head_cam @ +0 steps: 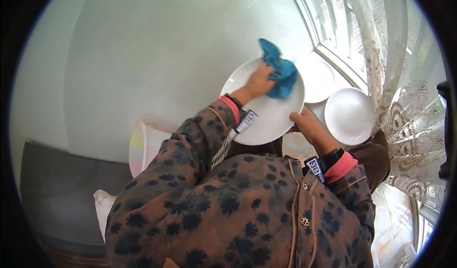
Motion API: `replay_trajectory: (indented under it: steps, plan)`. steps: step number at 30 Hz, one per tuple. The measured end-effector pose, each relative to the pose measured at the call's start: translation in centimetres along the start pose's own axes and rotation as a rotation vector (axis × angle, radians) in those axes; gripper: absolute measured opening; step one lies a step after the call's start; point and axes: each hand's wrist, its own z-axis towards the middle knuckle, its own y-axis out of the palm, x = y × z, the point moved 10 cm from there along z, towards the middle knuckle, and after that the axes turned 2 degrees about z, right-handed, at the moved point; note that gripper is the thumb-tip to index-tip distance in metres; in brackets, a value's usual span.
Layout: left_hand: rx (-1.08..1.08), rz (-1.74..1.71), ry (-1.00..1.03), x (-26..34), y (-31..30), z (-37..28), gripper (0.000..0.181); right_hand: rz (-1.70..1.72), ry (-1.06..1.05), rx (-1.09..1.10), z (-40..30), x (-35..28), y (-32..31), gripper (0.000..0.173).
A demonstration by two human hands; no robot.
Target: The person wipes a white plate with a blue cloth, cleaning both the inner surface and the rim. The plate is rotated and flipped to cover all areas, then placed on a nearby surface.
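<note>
My left hand (260,80) grips a crumpled blue cloth (285,77) and presses it against the upper face of a large white plate (260,128). The plate is tilted in front of my torso. At its lower right rim, my right hand (307,123) holds it, thumb on top and the other fingers mostly hidden beneath. Just right of the held plate lie two more white plates: a round white plate (316,78) near the window frame and another white plate (350,116) beside the curtain.
A sheer embroidered curtain (403,125) hangs along the right, by a window (339,21). On the left stands a white bucket-like container (139,150) with coloured patches, next to a dark grey surface (71,189). A pale wall-like surface (150,53) spans the far side.
</note>
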Motion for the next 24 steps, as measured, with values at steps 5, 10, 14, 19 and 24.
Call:
replay_trajectory:
  steps: [5,10,14,19,24]
  plan:
    - [-0.374,-0.157,0.161,8.8,3.4,-2.3,0.030,0.051,-0.026,0.071,0.0,0.1,-0.9,0.048]
    - [-0.115,-0.140,0.369,12.0,0.7,-0.2,0.042,-0.008,0.005,0.047,0.0,0.6,-0.7,0.048]
    - [-0.065,0.343,0.399,8.5,1.8,4.0,0.043,0.021,-0.019,0.012,0.0,0.2,-0.2,0.053]
    - [0.047,0.709,-0.030,-4.3,-1.1,1.9,0.051,0.047,-0.007,0.006,-0.1,-0.2,0.0,0.054]
    - [-0.004,0.672,-0.159,-9.4,-3.6,-7.4,0.059,-0.008,0.025,0.042,0.2,-0.2,-0.4,0.056]
